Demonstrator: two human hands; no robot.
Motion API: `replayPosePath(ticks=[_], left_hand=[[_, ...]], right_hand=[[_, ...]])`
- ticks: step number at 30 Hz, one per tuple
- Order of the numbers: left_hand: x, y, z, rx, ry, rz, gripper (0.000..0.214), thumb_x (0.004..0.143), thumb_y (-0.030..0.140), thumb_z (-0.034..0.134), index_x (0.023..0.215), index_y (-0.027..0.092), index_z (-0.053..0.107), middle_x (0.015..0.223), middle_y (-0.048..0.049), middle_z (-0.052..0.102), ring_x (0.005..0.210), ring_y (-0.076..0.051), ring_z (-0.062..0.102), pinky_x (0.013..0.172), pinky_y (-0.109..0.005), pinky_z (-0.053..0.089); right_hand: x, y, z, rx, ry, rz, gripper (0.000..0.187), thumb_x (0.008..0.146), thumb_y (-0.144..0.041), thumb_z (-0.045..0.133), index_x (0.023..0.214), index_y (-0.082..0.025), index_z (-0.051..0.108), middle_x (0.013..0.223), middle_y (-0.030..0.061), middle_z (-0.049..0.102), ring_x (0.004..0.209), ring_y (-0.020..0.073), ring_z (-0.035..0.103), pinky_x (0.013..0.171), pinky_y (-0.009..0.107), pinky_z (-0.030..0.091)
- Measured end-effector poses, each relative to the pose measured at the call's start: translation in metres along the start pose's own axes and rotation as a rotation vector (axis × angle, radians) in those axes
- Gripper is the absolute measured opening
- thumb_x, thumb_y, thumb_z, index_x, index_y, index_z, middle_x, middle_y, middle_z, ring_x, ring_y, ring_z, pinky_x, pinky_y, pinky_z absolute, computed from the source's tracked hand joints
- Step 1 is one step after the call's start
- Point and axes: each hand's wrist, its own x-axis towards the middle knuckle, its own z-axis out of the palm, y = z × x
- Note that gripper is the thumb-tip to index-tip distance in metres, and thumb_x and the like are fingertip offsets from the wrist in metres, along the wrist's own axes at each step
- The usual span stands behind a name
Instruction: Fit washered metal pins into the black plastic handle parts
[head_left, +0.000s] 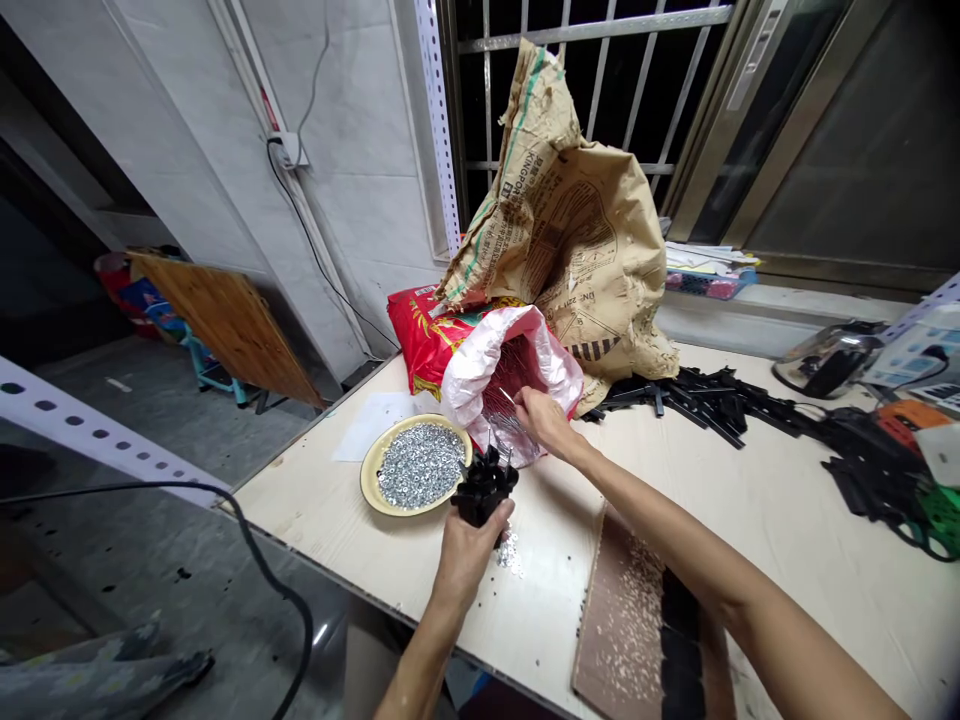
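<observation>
Room: pale tiled wall (352,220) at upper left; barred window (600,27) at upper right; dark grey floor (315,520) at lower left.
Surface (795,500): pale, light-wood tone, running from centre to right.
Brown paper sack (622,230), printed, crumpled, top centre; contents hidden.
Red sack (416,335), bulky, beside it at centre.
Brown board (615,640), lower centre-right, scattered with pale flecks.
White bag (472,370), centre, mouth facing the viewer; holds a mass of slender rods (514,375).
Yellow dish (367,482), left of centre, heaped with small silvery metal pieces (420,465).
Left hand (476,545), lower centre: grip closed around the base of a black cluster (484,488). Cluster held off the dish's right side, long axis roughly upright, thin tips pointing to the top of the frame.
Right hand (544,420), at the bag's mouth: grip pinched on a thin rod (507,397), its visible end pointing upper left.
Loose silvery bits (510,555), just beside the left hand.
</observation>
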Motion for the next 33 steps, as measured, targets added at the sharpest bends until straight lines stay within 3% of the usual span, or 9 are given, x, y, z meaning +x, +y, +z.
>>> replayPosePath(ticks=[3,8,11,14,19,25,28,30,33], left_hand=[[0.002,-0.002,0.002,-0.008,-0.006,0.024,0.033,0.062,0.044,0.073,0.064,0.014,0.059,0.051,0.0005,0.056,0.047,-0.012,0.050,0.046,-0.023,0.040],[0.001,0.001,0.013,0.068,0.002,0.084,0.030,0.060,0.040,0.073,0.069,0.015,0.061,0.052,0.0009,0.056,0.046,-0.014,0.051,0.045,-0.025,0.040],[0.000,0.004,0.021,0.117,-0.006,0.135,0.028,0.058,0.036,0.073,0.075,0.016,0.064,0.056,-0.0006,0.061,0.055,-0.019,0.058,0.050,-0.027,0.044],[-0.002,0.007,0.029,0.165,-0.024,0.182,0.029,0.058,0.032,0.073,0.082,0.017,0.065,0.064,-0.0019,0.065,0.066,-0.022,0.063,0.057,-0.028,0.046],[-0.006,0.004,0.034,0.250,-0.085,0.263,0.032,0.061,0.030,0.071,0.091,0.018,0.064,0.076,-0.0027,0.067,0.071,-0.022,0.063,0.060,-0.029,0.047],[-0.006,-0.010,0.033,0.290,-0.108,0.283,0.035,0.064,0.030,0.069,0.095,0.017,0.062,0.074,-0.0013,0.067,0.070,-0.022,0.063,0.061,-0.029,0.046],[-0.007,-0.010,0.032,0.289,-0.114,0.283,0.035,0.064,0.030,0.069,0.096,0.017,0.062,0.076,-0.0015,0.068,0.071,-0.021,0.063,0.062,-0.028,0.047],[-0.011,-0.005,0.029,0.258,-0.123,0.257,0.035,0.066,0.032,0.069,0.097,0.017,0.062,0.081,-0.0031,0.069,0.072,-0.021,0.063,0.063,-0.029,0.047],[-0.019,0.006,0.023,0.181,-0.104,0.211,0.037,0.067,0.035,0.070,0.097,0.016,0.063,0.083,-0.0059,0.070,0.076,-0.022,0.064,0.064,-0.029,0.048]], right_hand=[[-0.018,0.014,-0.024,0.109,0.033,-0.147,0.027,0.088,-0.017,0.049,0.114,-0.018,0.057,0.095,0.0038,0.066,0.090,0.0144,0.060,0.077,0.023,0.043],[-0.059,0.028,-0.074,0.285,0.173,-0.470,0.017,0.090,-0.023,0.052,0.098,-0.018,0.066,0.091,0.0052,0.062,0.083,0.0146,0.057,0.073,0.025,0.041],[-0.084,0.020,-0.100,0.109,0.185,-0.616,0.018,0.092,-0.029,0.051,0.096,-0.023,0.068,0.091,0.0042,0.059,0.083,0.0148,0.052,0.073,0.026,0.036],[-0.100,0.009,-0.115,-0.180,0.202,-0.671,0.018,0.092,-0.028,0.051,0.090,-0.025,0.068,0.091,0.0045,0.057,0.086,0.0174,0.046,0.077,0.030,0.031],[-0.108,0.000,-0.125,-0.429,0.203,-0.771,0.016,0.091,-0.025,0.052,0.084,-0.023,0.066,0.088,0.0058,0.056,0.089,0.0210,0.040,0.078,0.036,0.026],[-0.110,-0.009,-0.125,-0.391,0.082,-0.864,0.017,0.090,-0.023,0.053,0.077,-0.020,0.064,0.083,0.0044,0.057,0.083,0.0193,0.041,0.076,0.036,0.028],[-0.102,-0.008,-0.125,-0.187,-0.025,-0.841,0.013,0.087,-0.029,0.058,0.082,-0.020,0.065,0.087,0.0044,0.059,0.087,0.0186,0.046,0.077,0.033,0.033],[-0.088,-0.002,-0.122,0.099,-0.074,-0.815,0.023,0.085,-0.038,0.061,0.098,-0.019,0.063,0.097,0.0046,0.060,0.089,0.0169,0.051,0.077,0.030,0.038],[-0.057,0.010,-0.107,0.392,-0.064,-0.626,0.030,0.090,-0.037,0.052,0.109,-0.015,0.057,0.099,0.0044,0.063,0.084,0.0128,0.058,0.071,0.023,0.043]])
